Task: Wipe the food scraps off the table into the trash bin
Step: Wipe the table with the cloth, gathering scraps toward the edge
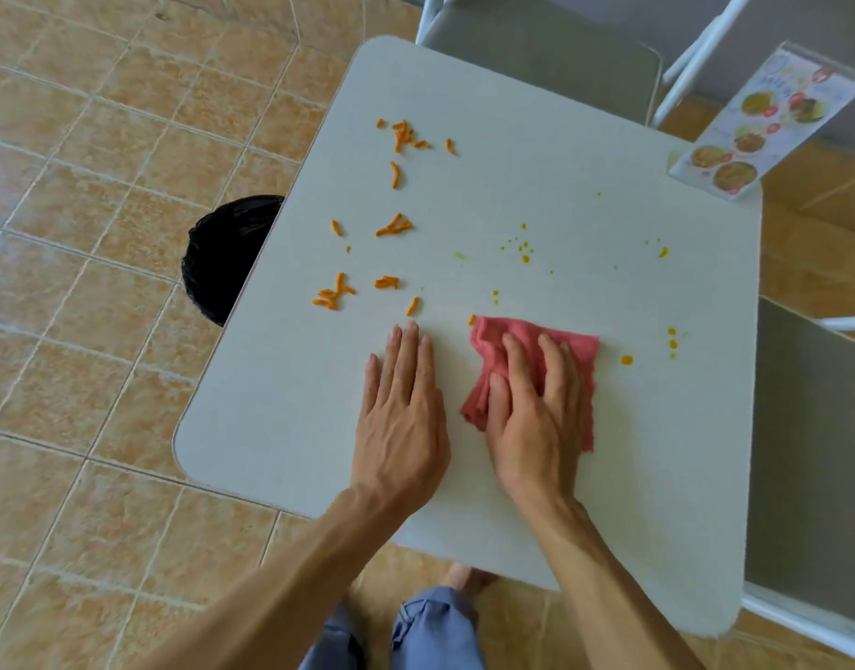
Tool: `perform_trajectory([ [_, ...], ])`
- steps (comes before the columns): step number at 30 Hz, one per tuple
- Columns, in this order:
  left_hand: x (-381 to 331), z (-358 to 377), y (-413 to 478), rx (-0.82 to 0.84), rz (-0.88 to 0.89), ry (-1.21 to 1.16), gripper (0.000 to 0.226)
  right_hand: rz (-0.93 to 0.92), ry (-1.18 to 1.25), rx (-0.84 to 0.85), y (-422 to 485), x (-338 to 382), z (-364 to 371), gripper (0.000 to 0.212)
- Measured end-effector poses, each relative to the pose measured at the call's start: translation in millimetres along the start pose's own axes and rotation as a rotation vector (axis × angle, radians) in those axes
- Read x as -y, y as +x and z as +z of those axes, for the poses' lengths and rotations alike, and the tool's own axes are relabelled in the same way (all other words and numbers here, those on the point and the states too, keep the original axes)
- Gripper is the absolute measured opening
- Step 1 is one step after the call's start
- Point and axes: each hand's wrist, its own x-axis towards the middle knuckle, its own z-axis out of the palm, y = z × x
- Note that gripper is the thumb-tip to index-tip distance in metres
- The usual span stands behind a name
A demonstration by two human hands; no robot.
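Observation:
Several orange food scraps (394, 226) lie scattered over the left half of the white table (609, 476). Small yellow drops (525, 249) dot the middle and right side. My right hand (536, 418) presses flat on a crumpled pink cloth (522, 336) near the table's middle, with one scrap at the cloth's top left corner. My left hand (401, 408) rests flat on the bare table just left of the cloth, fingers together, holding nothing. A trash bin with a black liner (222, 258) stands on the floor, partly hidden under the table's left edge.
A grey chair (541, 50) stands at the far side and another grey chair (812, 452) at the right. A clear menu stand (764, 123) sits on the table's far right corner. Tan floor tiles (77, 186) surround the table; my legs show below its near edge.

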Motion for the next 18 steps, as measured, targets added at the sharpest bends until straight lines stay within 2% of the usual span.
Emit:
perform_trajectory([
  [3,-7.6,11.2,3.0,-0.013,-0.041,0.065,0.059,0.054,0.04,-0.026,26.3,21.0,16.5,0.04],
  [8,-4.9,7.1,1.1,-0.09,-0.121,0.017,0.064,-0.158,0.148,0.094,73.8,71.6,39.5,0.043],
  [10,-0.5,2.0,0.9,-0.091,-0.157,0.019,0.071,-0.212,0.195,0.155,85.7,76.9,43.6,0.044],
  [12,6.4,-2.9,-0.2,-0.096,-0.201,0.06,0.077,-0.232,0.205,0.138,86.2,66.0,43.2,0.041],
  [15,19.8,-9.7,-3.5,-0.082,-0.318,0.129,0.089,-0.134,0.128,0.043,64.4,31.4,29.0,0.039],
  [18,24.5,-11.6,-5.6,-0.062,-0.346,0.193,0.092,-0.014,0.077,0.008,28.4,10.4,14.6,0.041],
])
